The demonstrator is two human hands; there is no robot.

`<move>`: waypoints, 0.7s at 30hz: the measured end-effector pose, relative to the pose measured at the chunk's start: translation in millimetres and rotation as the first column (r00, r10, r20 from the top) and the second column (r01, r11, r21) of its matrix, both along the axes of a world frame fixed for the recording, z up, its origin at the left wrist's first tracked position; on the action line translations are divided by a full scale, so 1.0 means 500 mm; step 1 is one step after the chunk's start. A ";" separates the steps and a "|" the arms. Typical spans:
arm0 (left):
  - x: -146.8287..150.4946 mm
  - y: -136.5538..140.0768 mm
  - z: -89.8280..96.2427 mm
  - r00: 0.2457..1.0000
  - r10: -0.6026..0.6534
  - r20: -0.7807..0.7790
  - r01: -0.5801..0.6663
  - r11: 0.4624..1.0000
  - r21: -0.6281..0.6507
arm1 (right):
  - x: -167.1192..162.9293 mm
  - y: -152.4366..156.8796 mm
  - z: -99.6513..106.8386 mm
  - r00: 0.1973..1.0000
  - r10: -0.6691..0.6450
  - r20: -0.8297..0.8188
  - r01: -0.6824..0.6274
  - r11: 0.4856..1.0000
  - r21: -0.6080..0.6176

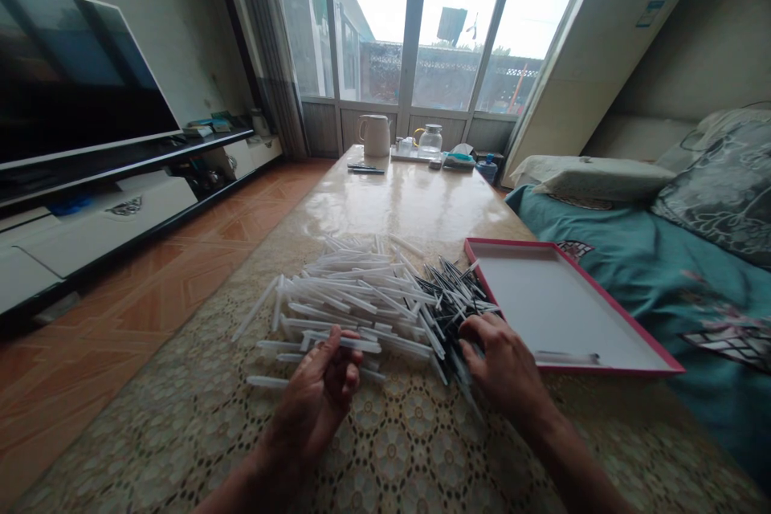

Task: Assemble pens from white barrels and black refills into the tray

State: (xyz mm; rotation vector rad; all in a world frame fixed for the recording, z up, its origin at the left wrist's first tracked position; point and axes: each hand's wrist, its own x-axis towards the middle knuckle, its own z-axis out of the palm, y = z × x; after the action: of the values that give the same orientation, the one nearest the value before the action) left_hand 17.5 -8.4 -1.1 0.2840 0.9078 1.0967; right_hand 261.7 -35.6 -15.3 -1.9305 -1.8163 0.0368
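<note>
My left hand [322,389] pinches a translucent white pen barrel [343,344] between thumb and fingers, holding it roughly level at the near side of a heap of similar barrels [349,289]. To the right, my right hand [503,357] reaches down with curled fingers at the edge of a pile of thin dark pen refills [451,289]. What its fingertips close on is hidden and partly blurred. Beside that hand lies a shallow white box tray with a red rim [572,245]. One pen with a dark end [566,358] rests along the tray's near edge.
The long table [385,217] has a patterned cover. Toward its far end stand a pale jug [375,135], a glass pot [430,141], a tissue pack [458,158] and some dark pens [365,169]. A sofa [614,257] lines the right; a TV cabinet [120,213] stands left.
</note>
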 end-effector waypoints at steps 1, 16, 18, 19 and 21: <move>0.001 -0.001 0.001 0.999 -0.011 -0.031 0.011 1.000 0.005 | -0.007 0.000 -0.003 0.999 0.006 0.047 -0.006 1.000 -0.006; 0.000 -0.008 -0.023 0.991 -0.109 -0.075 0.119 0.983 0.137 | -0.050 0.008 -0.012 0.946 0.142 -0.293 -0.108 0.986 0.129; 0.001 -0.009 -0.025 0.988 -0.126 -0.086 0.137 0.979 0.148 | -0.072 -0.001 -0.009 0.843 0.199 -0.500 -0.160 0.980 0.120; 0.002 -0.009 -0.025 0.987 -0.134 -0.090 0.146 0.978 0.149 | -0.085 -0.006 -0.009 0.781 0.221 -0.585 -0.192 0.975 0.112; 0.003 -0.009 -0.026 0.985 -0.140 -0.096 0.153 0.977 0.147 | -0.110 -0.016 -0.012 0.651 0.251 -0.717 -0.246 0.963 0.114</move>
State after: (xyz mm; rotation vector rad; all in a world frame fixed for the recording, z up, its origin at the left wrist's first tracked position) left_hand 19.0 -13.0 -14.2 0.5213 0.8646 1.0250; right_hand 206.8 -43.6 -21.4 -1.3273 -1.4725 0.7851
